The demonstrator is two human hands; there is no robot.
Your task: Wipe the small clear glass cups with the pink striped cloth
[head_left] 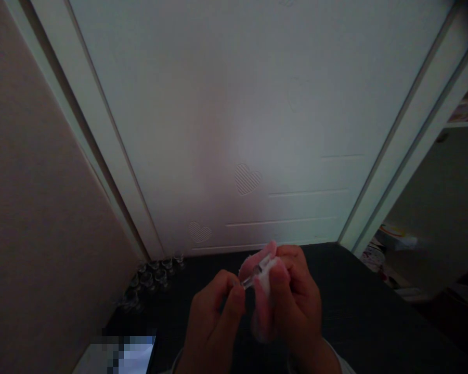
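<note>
Near the front middle of the dark table, my left hand pinches one end of a small clear glass between thumb and fingers. My right hand grips a pink and white cloth, which is folded around the other end of the glass. The glass lies tilted between the two hands, and the cloth and fingers hide much of it. Part of the cloth hangs down below my right thumb.
Several small clear glasses stand together on the dark table at the back left, by the wall. A white panel door rises behind the table. A pale, partly pixelated flat thing lies front left. Shelves with blurred items are at right.
</note>
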